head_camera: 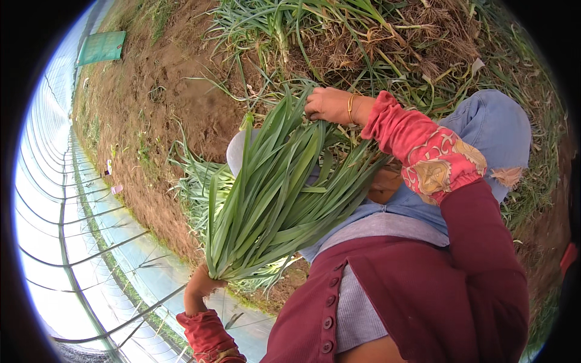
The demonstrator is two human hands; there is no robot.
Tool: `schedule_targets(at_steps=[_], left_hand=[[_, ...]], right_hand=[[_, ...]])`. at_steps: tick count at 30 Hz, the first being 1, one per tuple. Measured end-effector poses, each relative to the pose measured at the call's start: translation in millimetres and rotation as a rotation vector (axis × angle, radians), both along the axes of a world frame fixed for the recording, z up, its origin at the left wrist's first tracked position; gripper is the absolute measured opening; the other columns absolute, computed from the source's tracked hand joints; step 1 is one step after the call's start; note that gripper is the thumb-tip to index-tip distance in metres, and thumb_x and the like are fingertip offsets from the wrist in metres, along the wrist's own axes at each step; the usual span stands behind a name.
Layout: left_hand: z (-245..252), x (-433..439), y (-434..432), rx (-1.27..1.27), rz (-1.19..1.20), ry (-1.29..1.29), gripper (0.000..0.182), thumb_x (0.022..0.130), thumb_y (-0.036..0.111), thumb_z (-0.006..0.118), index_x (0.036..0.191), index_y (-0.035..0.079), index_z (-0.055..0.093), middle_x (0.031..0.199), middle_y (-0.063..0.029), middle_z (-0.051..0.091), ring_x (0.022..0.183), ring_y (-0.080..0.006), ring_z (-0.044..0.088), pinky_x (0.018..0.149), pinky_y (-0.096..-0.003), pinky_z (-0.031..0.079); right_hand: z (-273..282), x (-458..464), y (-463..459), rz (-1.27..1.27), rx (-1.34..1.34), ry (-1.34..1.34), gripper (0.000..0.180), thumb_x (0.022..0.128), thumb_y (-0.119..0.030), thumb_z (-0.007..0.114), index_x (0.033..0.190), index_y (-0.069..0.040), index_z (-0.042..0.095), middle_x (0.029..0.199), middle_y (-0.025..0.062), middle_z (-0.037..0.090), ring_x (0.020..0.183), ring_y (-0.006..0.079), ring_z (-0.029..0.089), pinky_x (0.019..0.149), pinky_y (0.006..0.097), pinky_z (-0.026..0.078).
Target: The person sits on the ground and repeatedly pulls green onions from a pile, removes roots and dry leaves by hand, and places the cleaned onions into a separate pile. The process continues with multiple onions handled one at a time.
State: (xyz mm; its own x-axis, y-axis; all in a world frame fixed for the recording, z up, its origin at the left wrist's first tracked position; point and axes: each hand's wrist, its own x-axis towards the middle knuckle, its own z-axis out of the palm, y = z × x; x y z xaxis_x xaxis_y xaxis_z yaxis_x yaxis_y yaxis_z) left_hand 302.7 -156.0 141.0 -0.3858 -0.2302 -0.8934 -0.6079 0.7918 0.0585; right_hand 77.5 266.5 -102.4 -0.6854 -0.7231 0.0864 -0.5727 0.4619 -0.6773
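A large bunch of long, flat, leek-like green leaves (pixel 281 181) spreads over my lap. My left hand (pixel 203 285) grips its gathered base at the lower left; the palm side and roots are mostly hidden. At the upper end, my right hand (pixel 329 105) pinches some leaf tips between thumb and fingers. A yellow band circles the right wrist. Behind the bunch, at its left, lies a pile of similar greens with pale stems (pixel 218 183) on the ground, partly covered.
Uprooted plants with dry roots (pixel 408 50) are heaped before my knees. Bare brown soil (pixel 181 100) stretches left, with a green mesh or plastic piece (pixel 100 47) farther off. Hooped plastic greenhouse sheeting (pixel 50 218) bounds the left side. Grass grows by my right knee (pixel 490 131).
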Motion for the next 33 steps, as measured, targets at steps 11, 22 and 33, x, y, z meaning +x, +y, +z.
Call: schedule_targets(at_steps=[11,22,33], left_hand=[[-38,26,-6,0.145,0.252,0.110,0.060,0.053,-0.009,0.073,0.109,0.001,0.054,0.098,-0.0031,0.059,0.084,-0.0157,0.056,0.072,-0.0305,0.048],[-38,-5,-5,0.200,0.166,0.194,0.052,0.060,-0.010,0.069,0.108,0.003,0.053,0.086,-0.0040,0.060,0.065,-0.0130,0.056,0.051,-0.0272,0.047],[64,-58,49,0.000,-0.102,0.470,0.041,0.061,-0.007,0.067,0.101,-0.002,0.060,0.090,-0.0055,0.065,0.079,-0.0134,0.058,0.072,-0.0284,0.047]], right_hand=[[23,-5,84,-0.747,-0.530,-0.608,0.023,0.083,-0.022,0.059,0.086,0.001,0.065,0.073,0.0069,0.066,0.069,0.0141,0.063,0.065,0.0309,0.049],[59,98,62,-0.068,-0.018,0.100,0.014,0.080,-0.018,0.057,0.082,-0.004,0.059,0.080,0.0056,0.058,0.083,0.0240,0.052,0.076,0.0353,0.043],[1,17,198,-1.241,-1.020,-0.478,0.021,0.086,-0.018,0.054,0.091,-0.001,0.064,0.076,0.0007,0.060,0.066,0.0107,0.053,0.060,0.0246,0.042]])
